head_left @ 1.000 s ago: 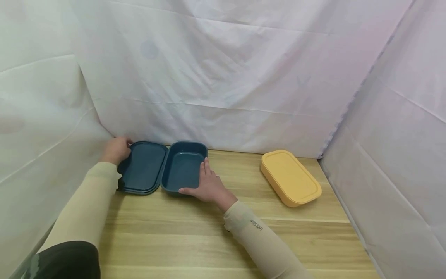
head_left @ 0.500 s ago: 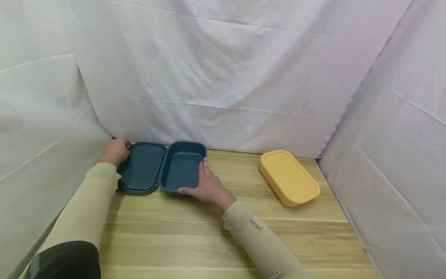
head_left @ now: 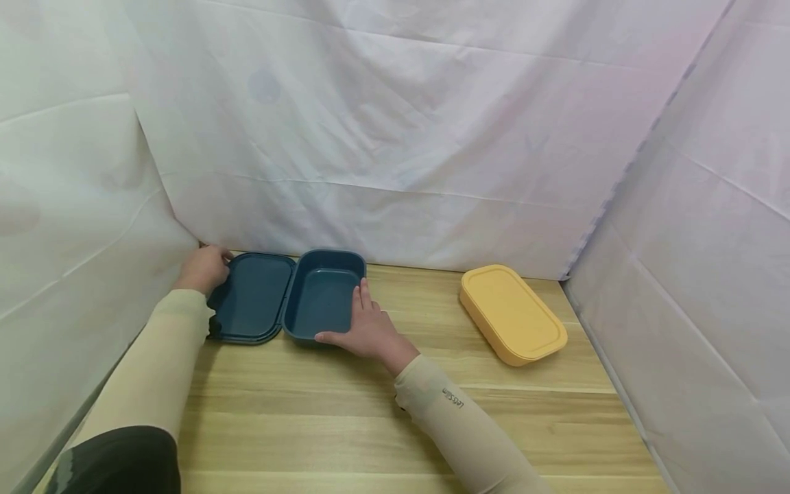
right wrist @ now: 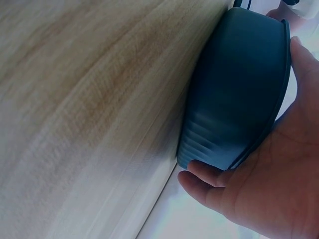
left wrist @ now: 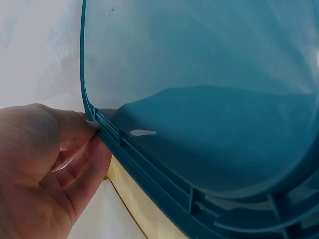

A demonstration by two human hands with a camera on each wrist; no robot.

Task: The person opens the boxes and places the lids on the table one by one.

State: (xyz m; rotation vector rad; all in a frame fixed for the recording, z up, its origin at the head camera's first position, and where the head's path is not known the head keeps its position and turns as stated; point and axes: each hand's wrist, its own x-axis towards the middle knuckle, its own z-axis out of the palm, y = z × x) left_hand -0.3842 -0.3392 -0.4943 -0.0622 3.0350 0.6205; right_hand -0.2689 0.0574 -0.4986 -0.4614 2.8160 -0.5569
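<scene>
A dark blue lunch box base (head_left: 326, 296), hollow side up with nothing visible inside, stands on the table against the back curtain. Its flat blue lid (head_left: 256, 296) lies at its left, the two edges meeting or nearly so. At the lid's outer left edge my left hand (head_left: 205, 267) pinches the rim; the left wrist view shows thumb and fingers (left wrist: 82, 127) at a corner of the ribbed rim. My right hand (head_left: 368, 328) rests on the base's near right corner, thumb along the near rim, fingers fairly straight along the right wall (right wrist: 234, 89).
A yellow lunch box (head_left: 513, 314) with its lid on lies at an angle toward the right of the wood-grain table (head_left: 345, 425). White curtains (head_left: 395, 137) enclose the back and both sides, and the left one hangs close by my left arm.
</scene>
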